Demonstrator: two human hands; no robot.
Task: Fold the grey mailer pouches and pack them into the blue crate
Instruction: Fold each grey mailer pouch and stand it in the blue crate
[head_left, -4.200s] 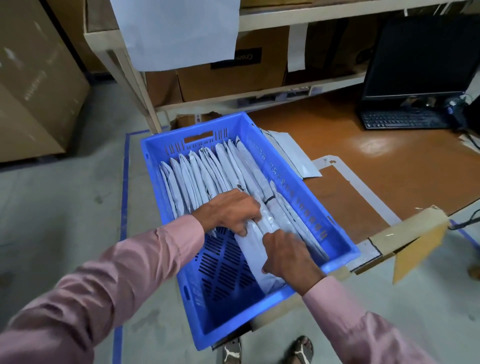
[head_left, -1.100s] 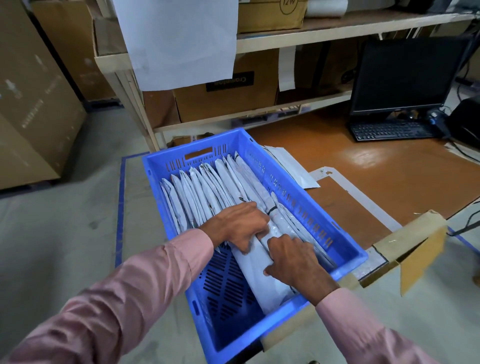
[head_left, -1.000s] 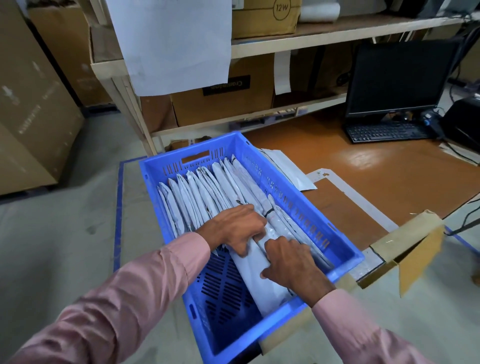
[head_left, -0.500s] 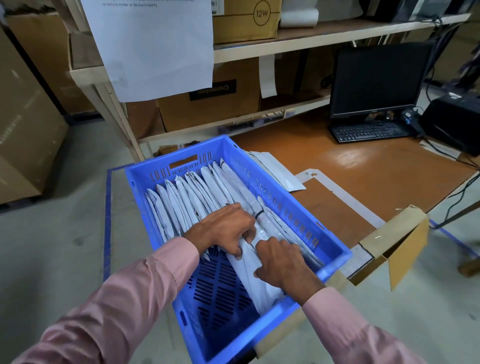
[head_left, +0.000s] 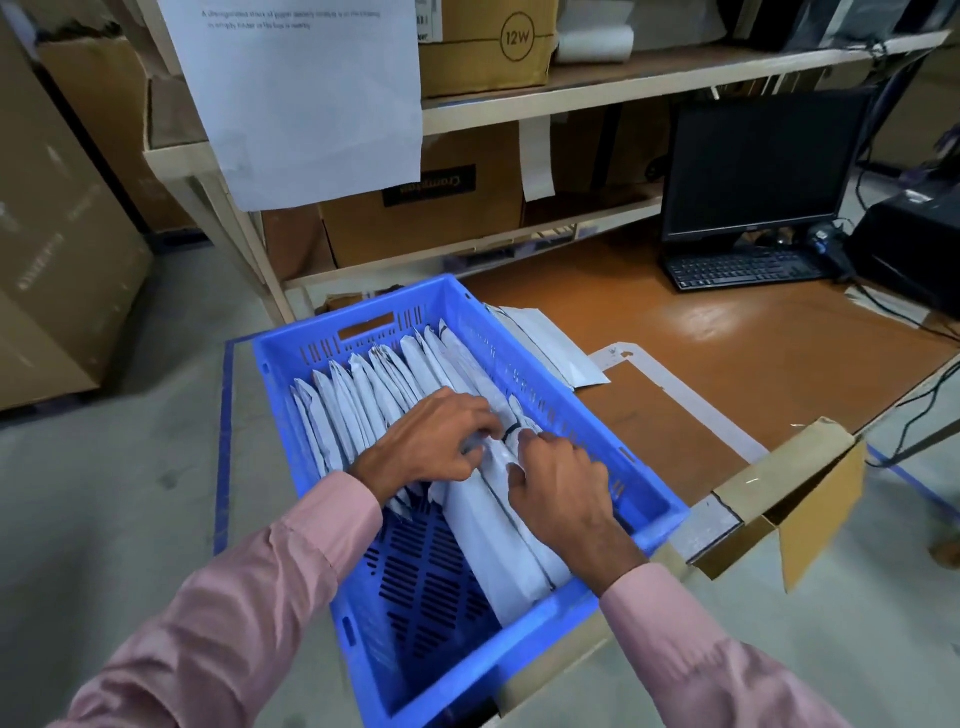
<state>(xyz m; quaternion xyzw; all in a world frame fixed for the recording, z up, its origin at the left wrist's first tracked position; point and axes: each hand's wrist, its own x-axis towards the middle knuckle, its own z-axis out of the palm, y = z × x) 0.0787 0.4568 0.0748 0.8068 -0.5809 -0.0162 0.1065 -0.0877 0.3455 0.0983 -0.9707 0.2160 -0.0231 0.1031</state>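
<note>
A blue slotted crate (head_left: 291, 364) stands at the table's left end. Several folded grey mailer pouches (head_left: 358, 400) stand on edge in a row across its far half. A longer folded pouch (head_left: 483, 514) lies along the right wall towards the near rim. My left hand (head_left: 436, 441) lies on top of the row, fingers curled over the pouch edges. My right hand (head_left: 558, 480) presses the long pouch down, fingertips bent onto it next to a dark band. The near left part of the crate floor (head_left: 421, 587) is bare.
Flat unfolded mailers (head_left: 550, 343) lie on the brown table (head_left: 727, 358) just right of the crate. A monitor (head_left: 758, 166) and keyboard (head_left: 743, 267) sit far right. A cardboard flap (head_left: 789, 488) juts out at the table's near edge. Shelves with boxes (head_left: 426, 218) stand behind.
Both hands stayed on the pouches, the right hand sliding a little farther up the long pouch. The view tilted up, showing more of the shelves.
</note>
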